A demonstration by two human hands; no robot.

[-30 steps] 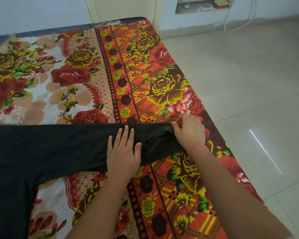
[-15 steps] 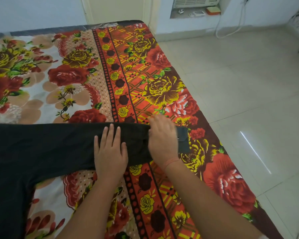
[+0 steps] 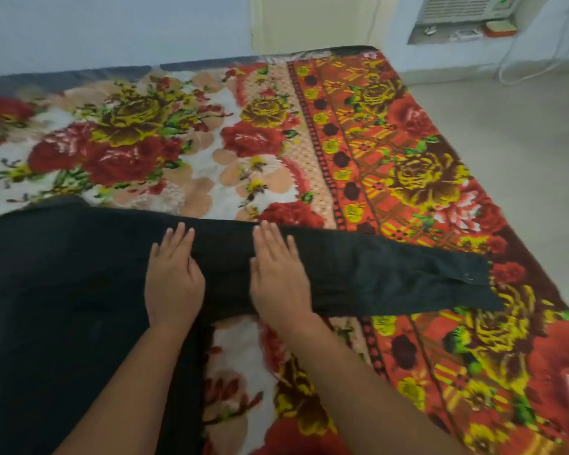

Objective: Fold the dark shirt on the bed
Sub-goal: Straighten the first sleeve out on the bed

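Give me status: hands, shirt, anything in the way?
Both open: left hand and right hand flat on dark shirt. Shirt spread on bed, sleeve out right, unfolded. Nothing else on it.

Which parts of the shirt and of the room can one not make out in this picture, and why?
Dark shirt, head view: its body runs off the left and bottom edges, so collar and other sleeve are unseen.
Cloth under the left hand and right hand: covered by the flat palms.
Pale specks on the cuff: too small to name.
Things on the wall ledge: small and blurred.
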